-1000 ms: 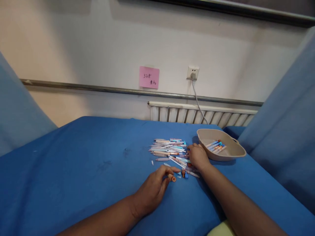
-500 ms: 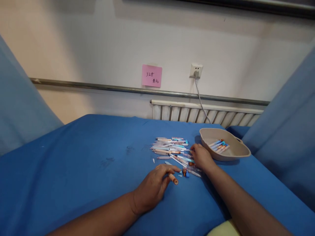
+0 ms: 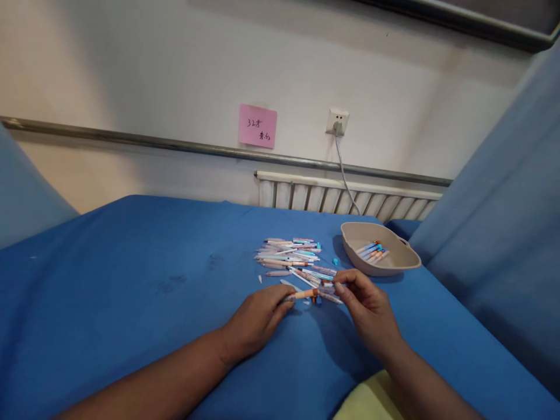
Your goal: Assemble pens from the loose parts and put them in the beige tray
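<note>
Low over the blue cloth, my left hand [image 3: 258, 318] pinches an orange pen barrel [image 3: 304, 294], whose brown end points right. My right hand [image 3: 367, 309] is raised to the right of it, thumb and forefinger closed on a small pale piece with a brown end [image 3: 326, 283]. Behind both hands lies a loose pile of pens and pen parts [image 3: 291, 256], white, orange and light blue. A small turquoise piece [image 3: 335, 261] rests apart from the pile, near the basin. Small brown and blue pieces lie just behind the orange barrel, partly hidden.
A beige basin [image 3: 406, 259] with several assembled pens [image 3: 371, 252] stands at the right. Behind the blue-covered surface [image 3: 153, 251] are a white radiator [image 3: 301, 195], a metal rail and a plugged-in cable. Blue curtains hang on both sides.
My right hand has come up from the pile and nearer my left, now pinching a small piece. The orange barrel has turned to point right. A turquoise piece shows near the basin. The view has shifted.
</note>
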Tool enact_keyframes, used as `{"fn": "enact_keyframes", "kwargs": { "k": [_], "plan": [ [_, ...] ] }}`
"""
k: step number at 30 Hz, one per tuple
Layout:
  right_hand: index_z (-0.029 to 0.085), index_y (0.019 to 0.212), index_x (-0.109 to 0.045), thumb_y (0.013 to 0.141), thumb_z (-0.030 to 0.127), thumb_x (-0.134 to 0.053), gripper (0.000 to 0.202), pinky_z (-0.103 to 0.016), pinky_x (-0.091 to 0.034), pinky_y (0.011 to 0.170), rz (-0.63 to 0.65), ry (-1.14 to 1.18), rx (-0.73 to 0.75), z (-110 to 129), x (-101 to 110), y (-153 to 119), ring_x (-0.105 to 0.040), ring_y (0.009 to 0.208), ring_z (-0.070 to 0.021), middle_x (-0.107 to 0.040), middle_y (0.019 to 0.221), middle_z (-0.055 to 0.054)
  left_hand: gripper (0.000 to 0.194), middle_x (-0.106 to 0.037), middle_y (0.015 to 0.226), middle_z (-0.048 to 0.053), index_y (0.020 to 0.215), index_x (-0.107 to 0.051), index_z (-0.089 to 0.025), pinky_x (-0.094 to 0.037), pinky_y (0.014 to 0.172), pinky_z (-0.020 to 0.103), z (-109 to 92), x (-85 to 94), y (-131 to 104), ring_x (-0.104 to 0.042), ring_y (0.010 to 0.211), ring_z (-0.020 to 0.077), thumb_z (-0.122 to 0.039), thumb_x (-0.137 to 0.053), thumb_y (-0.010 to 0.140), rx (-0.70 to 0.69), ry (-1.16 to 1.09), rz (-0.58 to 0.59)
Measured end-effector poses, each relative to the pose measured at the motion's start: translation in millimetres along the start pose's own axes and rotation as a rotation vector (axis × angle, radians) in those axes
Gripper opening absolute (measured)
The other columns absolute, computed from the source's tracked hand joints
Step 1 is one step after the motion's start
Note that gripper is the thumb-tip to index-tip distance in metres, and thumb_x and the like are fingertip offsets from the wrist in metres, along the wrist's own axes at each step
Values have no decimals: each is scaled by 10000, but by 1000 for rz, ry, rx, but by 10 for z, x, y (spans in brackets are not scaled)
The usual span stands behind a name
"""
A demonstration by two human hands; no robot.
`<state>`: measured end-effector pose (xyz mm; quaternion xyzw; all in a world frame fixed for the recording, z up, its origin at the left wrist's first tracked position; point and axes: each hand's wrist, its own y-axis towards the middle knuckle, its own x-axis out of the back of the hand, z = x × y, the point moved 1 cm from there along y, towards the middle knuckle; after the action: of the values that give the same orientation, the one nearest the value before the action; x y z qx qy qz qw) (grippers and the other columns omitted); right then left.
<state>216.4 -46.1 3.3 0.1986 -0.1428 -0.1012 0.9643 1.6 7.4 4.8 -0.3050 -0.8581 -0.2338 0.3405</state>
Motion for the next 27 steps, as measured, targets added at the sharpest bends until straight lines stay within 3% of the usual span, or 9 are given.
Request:
{"fn": "enact_keyframes", "kwargs": {
  "k": [10, 27],
  "plan": [
    [224, 845, -612, 888, 206, -496, 125, -297, -451, 756, 89, -173, 187, 31, -33, 23, -583, 837, -184, -626, 863, -43, 234, -639, 903, 25, 992, -585, -216, -412, 723, 250, 45, -33, 14, -568, 829, 180, -311, -379, 936, 29, 26, 21],
    [221, 924, -613, 892, 157, -477, 153, -304, -471, 821, 203, -285, 280, 4, -5, 15, -607, 913, -183, -648, 928, -51, 256, -652, 997, 33, 1080, -573, -218, -417, 802, 265, 77, -38, -2, -579, 921, 185, -319, -375, 952, -41, 86, 61]
  ]
}}
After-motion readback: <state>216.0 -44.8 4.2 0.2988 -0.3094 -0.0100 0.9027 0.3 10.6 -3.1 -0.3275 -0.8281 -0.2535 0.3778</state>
